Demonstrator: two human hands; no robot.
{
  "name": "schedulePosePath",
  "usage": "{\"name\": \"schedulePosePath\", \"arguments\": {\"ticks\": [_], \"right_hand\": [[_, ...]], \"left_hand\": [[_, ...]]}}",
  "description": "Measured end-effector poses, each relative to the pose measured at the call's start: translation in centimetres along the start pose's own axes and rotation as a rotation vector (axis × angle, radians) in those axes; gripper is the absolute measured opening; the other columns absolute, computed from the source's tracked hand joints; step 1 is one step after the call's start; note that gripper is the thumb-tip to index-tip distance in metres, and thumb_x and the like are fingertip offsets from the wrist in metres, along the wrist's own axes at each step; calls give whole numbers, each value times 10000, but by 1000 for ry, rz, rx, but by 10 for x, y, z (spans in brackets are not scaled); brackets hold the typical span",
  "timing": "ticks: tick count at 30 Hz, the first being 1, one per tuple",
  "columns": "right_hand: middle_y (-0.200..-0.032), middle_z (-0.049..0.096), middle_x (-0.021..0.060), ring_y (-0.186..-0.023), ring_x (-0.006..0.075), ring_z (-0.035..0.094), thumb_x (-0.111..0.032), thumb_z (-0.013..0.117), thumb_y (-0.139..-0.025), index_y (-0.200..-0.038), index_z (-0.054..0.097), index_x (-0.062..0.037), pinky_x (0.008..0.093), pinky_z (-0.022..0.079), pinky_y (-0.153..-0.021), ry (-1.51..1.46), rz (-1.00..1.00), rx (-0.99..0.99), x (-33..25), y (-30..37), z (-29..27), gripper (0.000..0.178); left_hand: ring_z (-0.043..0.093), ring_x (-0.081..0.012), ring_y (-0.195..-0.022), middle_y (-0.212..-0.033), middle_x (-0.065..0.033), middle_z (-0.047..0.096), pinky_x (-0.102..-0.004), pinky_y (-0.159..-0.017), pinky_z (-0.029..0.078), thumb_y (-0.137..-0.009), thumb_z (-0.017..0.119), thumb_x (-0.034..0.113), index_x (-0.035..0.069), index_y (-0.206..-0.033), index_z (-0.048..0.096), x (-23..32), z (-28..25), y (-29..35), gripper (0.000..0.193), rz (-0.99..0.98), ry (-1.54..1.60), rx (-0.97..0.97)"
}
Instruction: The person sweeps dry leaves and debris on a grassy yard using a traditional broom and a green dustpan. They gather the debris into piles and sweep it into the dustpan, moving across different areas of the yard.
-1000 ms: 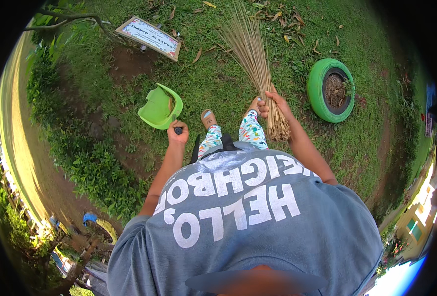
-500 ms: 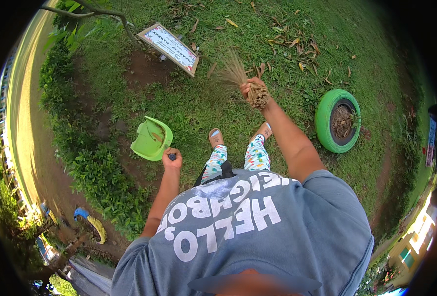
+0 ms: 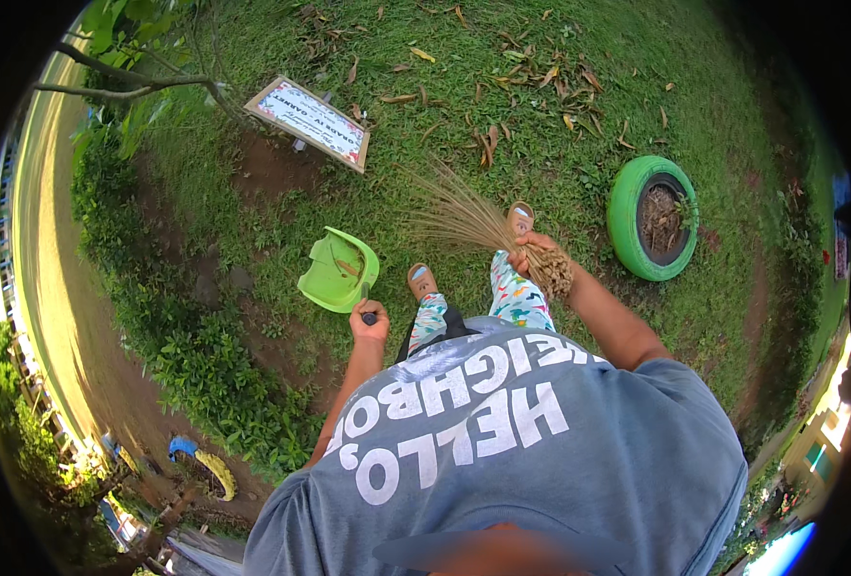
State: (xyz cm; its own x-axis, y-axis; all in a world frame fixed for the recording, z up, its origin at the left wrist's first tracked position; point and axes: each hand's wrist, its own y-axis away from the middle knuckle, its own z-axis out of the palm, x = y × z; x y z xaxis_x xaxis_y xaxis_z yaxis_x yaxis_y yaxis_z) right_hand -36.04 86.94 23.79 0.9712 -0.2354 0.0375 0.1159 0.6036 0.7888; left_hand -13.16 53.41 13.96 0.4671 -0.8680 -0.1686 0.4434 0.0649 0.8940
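The right hand [image 3: 524, 252] has its fingers clamped round the bound end of a stick broom [image 3: 464, 219], and the bristles fan out to the left and far side, low over the grass [image 3: 560, 77], tips spread wide. Over on the left, the left hand [image 3: 369, 322] has its fingers closed on the dark handle of a green dustpan [image 3: 338, 271], which sits tilted on the lawn just beyond that hand, its open side facing right toward the broom. Between the two hands, two sandalled feet (patterned trousers above them) stand on the grass, the left foot [image 3: 421, 281] near the pan and the right foot [image 3: 520, 217] farther out, right by the broom's bound end. Dry brown leaves [image 3: 531, 82] lie scattered across the far lawn, well apart from the bristles. To the right sits a green tyre planter [image 3: 652, 217] with soil inside, near the right forearm. Far left there's a framed sign [image 3: 308, 122] leaning over a bare patch of earth, with a thin branch [image 3: 128, 88] above it. A low hedge [image 3: 195, 365] runs along the near left edge, beside a path [image 3: 46, 288].
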Motion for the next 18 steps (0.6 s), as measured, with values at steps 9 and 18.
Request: {"name": "schedulePosePath", "arguments": {"ticks": [9,18], "right_hand": [[-680,559,92,-492,159,546,-101,494,-814,-1421,-33,-245,306,482,-419,543,-414,142,-141,44,-8,817],[-649,523,75,-524,179,565,-136,519,-816,-949,425,-102,328,483,-427,109,136,36,-210,45,-45,166]], "left_hand": [[392,-97,-437,-516,11,370,-202,-408,378,-799,468,0,88,-606,339,-124,45,-14,248,-67,-47,32],[414,-113,-437,-504,-2,357,-219,-403,398,-800,450,-25,56,-653,375,-215,91,-30,184,-25,-63,-43]]}}
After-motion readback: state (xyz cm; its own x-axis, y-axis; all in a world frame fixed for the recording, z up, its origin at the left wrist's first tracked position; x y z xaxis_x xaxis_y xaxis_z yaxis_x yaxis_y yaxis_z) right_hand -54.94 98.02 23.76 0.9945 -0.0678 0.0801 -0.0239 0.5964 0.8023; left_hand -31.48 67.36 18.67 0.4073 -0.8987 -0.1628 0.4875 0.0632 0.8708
